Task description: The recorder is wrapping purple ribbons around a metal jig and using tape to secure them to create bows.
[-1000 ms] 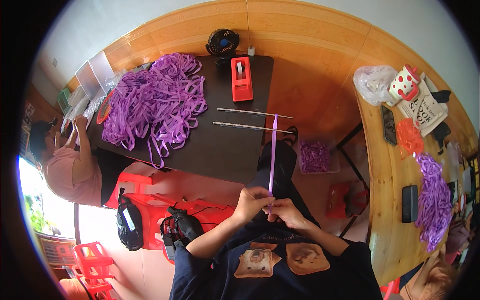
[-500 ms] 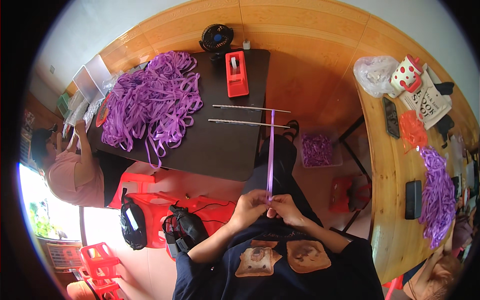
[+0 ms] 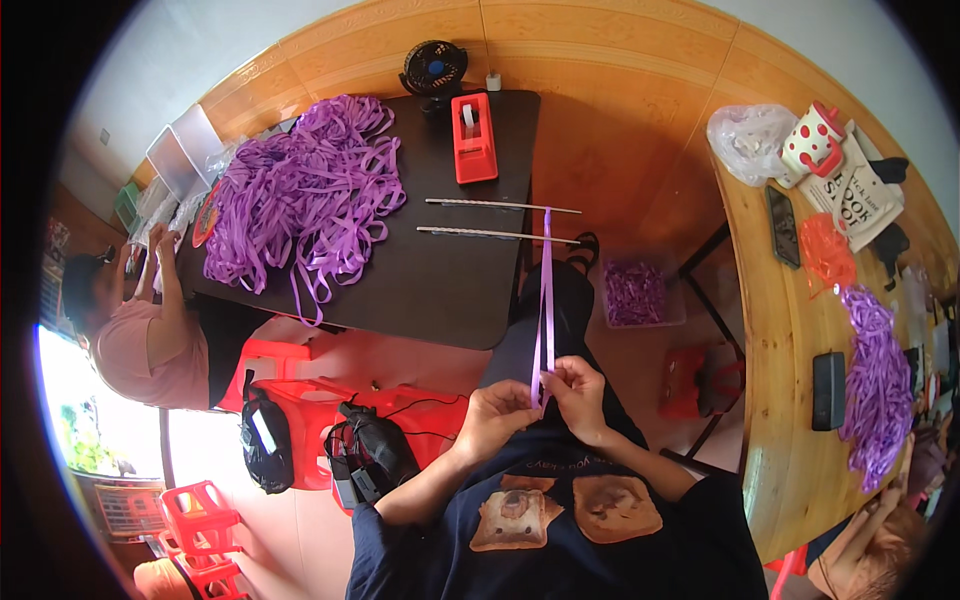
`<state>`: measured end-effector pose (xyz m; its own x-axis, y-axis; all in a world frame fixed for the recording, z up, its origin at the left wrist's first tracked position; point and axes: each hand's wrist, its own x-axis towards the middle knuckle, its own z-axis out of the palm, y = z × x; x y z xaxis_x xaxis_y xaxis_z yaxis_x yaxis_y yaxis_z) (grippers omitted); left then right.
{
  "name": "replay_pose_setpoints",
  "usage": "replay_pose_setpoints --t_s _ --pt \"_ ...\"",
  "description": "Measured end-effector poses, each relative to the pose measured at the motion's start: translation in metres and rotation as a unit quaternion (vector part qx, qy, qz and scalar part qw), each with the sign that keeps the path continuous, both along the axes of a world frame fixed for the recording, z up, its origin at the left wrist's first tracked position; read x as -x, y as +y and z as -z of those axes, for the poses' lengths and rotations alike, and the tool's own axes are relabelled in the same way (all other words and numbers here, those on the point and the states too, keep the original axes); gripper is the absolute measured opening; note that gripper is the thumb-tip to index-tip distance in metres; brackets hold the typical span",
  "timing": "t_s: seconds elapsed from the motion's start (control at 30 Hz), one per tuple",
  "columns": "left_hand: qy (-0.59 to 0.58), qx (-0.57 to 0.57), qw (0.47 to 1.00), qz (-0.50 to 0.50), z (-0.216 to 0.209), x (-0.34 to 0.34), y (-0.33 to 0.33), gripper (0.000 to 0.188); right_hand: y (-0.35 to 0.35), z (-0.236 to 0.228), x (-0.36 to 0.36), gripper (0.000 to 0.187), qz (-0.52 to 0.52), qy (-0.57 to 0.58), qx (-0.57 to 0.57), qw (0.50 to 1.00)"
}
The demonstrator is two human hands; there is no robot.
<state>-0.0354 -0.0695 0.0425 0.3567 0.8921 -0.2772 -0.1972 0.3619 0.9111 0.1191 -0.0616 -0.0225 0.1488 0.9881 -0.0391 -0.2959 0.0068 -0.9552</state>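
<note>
A purple ribbon (image 3: 548, 290) loops over the farther of two thin metal rods and runs down to my hands as two strands, slightly apart. My left hand (image 3: 499, 415) pinches the ribbon's lower left part. With thumb and fingers closed, my right hand (image 3: 578, 396) grips the other strand just beside it. The far metal rod (image 3: 470, 203) and the near metal rod (image 3: 470, 233) lie on the dark table, their ends jutting past its right edge. On that table a big heap of purple ribbon (image 3: 300, 200) spreads out.
A red tape dispenser (image 3: 474, 140) and a black fan (image 3: 435, 72) stand at the table's back. Below right, a clear bin (image 3: 640, 295) holds purple pieces. A wooden table (image 3: 775, 400) carries a phone, bags and more ribbon. Red stools (image 3: 290, 420) and a person (image 3: 140, 340) are at left.
My right hand has moved up and slightly apart from the left. The ribbon's two strands, together before, have spread. The view has shifted slightly.
</note>
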Motion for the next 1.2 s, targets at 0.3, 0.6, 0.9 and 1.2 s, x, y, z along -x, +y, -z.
replay_pose_setpoints --t_s 0.3,0.6,0.9,1.2 --pt "-0.137 -0.102 0.984 -0.06 -0.01 -0.005 0.026 0.015 -0.004 0.003 -0.005 0.008 -0.104 0.042 0.058 0.992" --pt "-0.055 0.029 0.997 0.036 -0.001 -0.005 0.036 0.028 -0.012 -0.006 -0.005 0.016 -0.21 0.083 0.147 0.963" --pt "-0.039 0.046 0.998 0.004 0.005 -0.024 0.057 0.021 -0.012 -0.001 -0.009 0.016 -0.228 0.061 0.167 0.957" --pt "-0.032 0.051 0.997 -0.04 0.025 -0.059 0.1 0.015 -0.014 0.007 -0.047 0.018 -0.156 -0.008 0.181 0.971"
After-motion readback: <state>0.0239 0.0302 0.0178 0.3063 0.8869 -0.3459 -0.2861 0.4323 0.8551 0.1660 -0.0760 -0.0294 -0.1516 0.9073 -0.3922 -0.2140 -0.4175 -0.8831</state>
